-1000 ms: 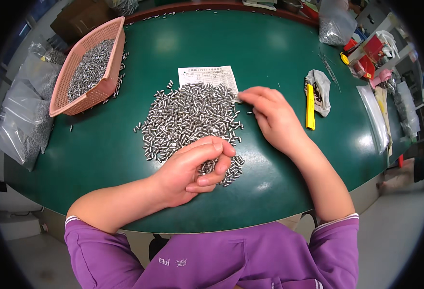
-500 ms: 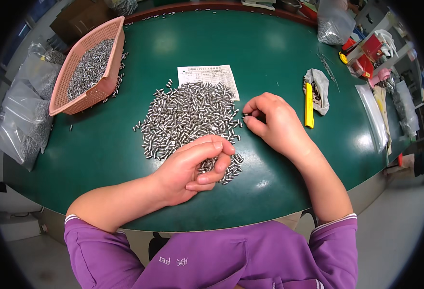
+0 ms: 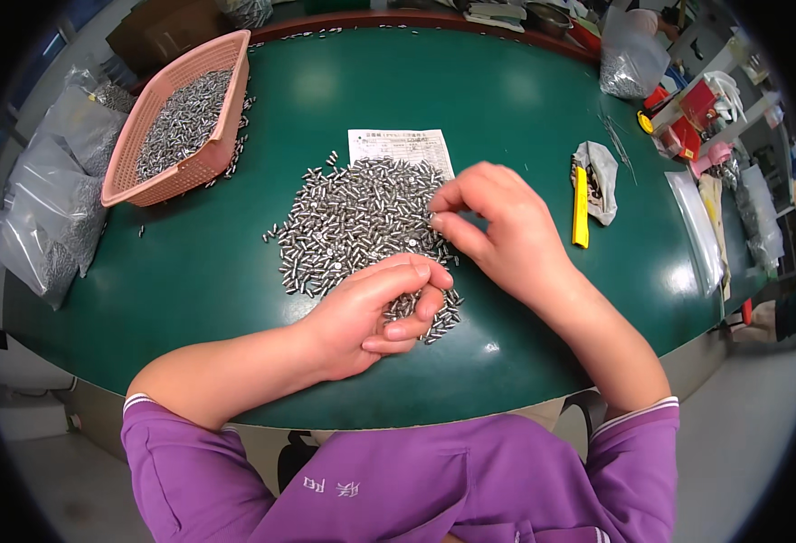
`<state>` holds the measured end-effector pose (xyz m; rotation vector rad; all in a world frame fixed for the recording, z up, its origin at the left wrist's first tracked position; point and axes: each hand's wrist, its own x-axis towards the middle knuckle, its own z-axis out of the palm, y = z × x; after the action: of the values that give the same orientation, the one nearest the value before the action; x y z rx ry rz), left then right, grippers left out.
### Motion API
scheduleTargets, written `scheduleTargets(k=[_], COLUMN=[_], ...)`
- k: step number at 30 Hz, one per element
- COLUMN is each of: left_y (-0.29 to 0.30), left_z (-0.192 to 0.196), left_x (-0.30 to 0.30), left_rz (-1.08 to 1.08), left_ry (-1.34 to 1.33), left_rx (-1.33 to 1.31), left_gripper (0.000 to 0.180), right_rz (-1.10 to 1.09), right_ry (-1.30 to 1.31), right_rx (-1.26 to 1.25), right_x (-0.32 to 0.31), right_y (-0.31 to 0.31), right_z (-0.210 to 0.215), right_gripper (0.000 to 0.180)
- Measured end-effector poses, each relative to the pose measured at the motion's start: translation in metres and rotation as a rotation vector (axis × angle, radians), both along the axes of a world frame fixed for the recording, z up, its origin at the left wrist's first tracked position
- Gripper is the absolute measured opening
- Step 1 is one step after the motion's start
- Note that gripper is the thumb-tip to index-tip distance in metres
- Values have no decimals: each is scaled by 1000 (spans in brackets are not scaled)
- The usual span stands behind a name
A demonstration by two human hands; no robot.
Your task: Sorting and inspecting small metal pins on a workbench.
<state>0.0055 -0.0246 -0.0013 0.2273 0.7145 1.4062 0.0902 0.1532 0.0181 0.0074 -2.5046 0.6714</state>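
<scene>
A heap of small, shiny metal pins (image 3: 348,213) with rounded ends lies on the green tabletop (image 3: 398,90). My left hand (image 3: 371,312) rests at the near side of the heap, its fingers curled and its thumb pressed to the index finger. Whatever it holds, if anything, is hidden. At the heap's right edge, my right hand (image 3: 511,226) has thumb and index finger brought together in a pinch against the pins. Its fingertips hide what is between them. A printed paper slip (image 3: 398,145) lies partly under the far side of the heap.
A pink plastic basket (image 3: 220,149) of similar pins stands at the far left, beside clear bags (image 3: 45,226) of metal parts. To the right lie a yellow-handled tool (image 3: 581,208) and a small grey bag (image 3: 603,181). Flat plastic bags (image 3: 695,235) lie near the right edge.
My right hand has moved left, from just beside the heap to its edge. The left hand keeps its curled pose. The whole view has shifted slightly.
</scene>
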Motion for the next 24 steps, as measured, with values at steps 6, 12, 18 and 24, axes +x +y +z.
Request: scheduleTargets(k=[6, 12, 18, 24], left_y=[-1, 2, 3, 2], left_z=[3, 0, 2, -1], left_x=[-2, -1, -1, -2], left_rz=[95, 162, 160, 152], left_ry=[36, 111, 167, 189], left_rx=[-20, 52, 12, 3], left_gripper=[14, 16, 19, 20], right_rz=[-37, 183, 258, 360], right_ry=[-131, -272, -273, -282], right_rx=[-391, -878, -881, -1108], right_x=[-4, 12, 16, 16], right_y=[-2, 0, -1, -8], right_z=[27, -8, -14, -16], right_gripper=[6, 9, 9, 8])
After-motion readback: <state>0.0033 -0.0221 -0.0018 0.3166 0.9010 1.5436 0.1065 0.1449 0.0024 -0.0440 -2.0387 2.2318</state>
